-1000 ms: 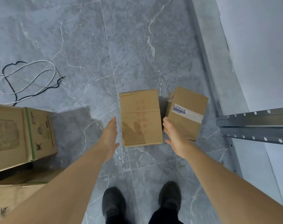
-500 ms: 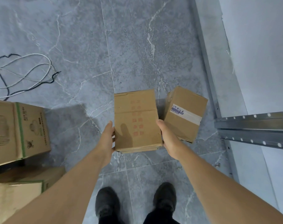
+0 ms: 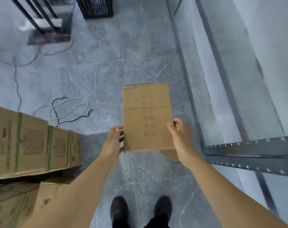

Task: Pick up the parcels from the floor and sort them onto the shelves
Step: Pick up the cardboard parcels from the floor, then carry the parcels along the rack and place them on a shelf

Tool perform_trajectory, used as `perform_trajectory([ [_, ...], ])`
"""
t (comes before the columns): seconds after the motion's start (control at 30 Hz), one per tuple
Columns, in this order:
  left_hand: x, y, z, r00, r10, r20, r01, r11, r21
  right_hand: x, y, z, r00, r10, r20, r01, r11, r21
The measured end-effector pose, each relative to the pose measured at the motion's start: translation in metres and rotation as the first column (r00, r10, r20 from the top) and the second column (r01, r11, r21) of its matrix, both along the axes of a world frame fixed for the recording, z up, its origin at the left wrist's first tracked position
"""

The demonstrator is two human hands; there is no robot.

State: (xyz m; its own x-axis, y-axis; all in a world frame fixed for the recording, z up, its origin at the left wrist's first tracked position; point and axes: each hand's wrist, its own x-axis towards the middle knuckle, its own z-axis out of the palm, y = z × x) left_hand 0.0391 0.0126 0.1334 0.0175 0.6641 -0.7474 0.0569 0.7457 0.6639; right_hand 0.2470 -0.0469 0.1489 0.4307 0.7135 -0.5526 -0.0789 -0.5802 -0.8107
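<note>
A brown cardboard parcel (image 3: pixel 146 116) with faded red print is held up off the grey tiled floor in front of me. My left hand (image 3: pixel 114 141) grips its lower left edge and my right hand (image 3: pixel 178 134) grips its lower right edge. A corner of a second brown parcel (image 3: pixel 170 154) shows on the floor under the held one, mostly hidden by it and by my right wrist. The grey metal shelf (image 3: pixel 248 145) runs along the right side, its perforated rail close to my right hand.
Large brown cartons with green straps (image 3: pixel 33 143) are stacked at the left. Loose white and black cables (image 3: pixel 69 109) lie on the floor. A black crate (image 3: pixel 95 7) and a black stand base (image 3: pixel 48 36) are at the far top left. My shoes (image 3: pixel 140 209) are below.
Both hands closed on the sides of the printed parcel and lifted it off the floor. The view tilted up, revealing the crate, the stand and more of the shelf.
</note>
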Motion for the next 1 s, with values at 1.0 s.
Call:
perform_trajectory([
  [1.0, -0.075, -0.032, 0.481, 0.869, -0.484, 0.103, 0.332, 0.725, 0.604, -0.066, -0.076, 0.463, 0.931, 0.236, 0.277, -0.343, 0.824, 0.451],
])
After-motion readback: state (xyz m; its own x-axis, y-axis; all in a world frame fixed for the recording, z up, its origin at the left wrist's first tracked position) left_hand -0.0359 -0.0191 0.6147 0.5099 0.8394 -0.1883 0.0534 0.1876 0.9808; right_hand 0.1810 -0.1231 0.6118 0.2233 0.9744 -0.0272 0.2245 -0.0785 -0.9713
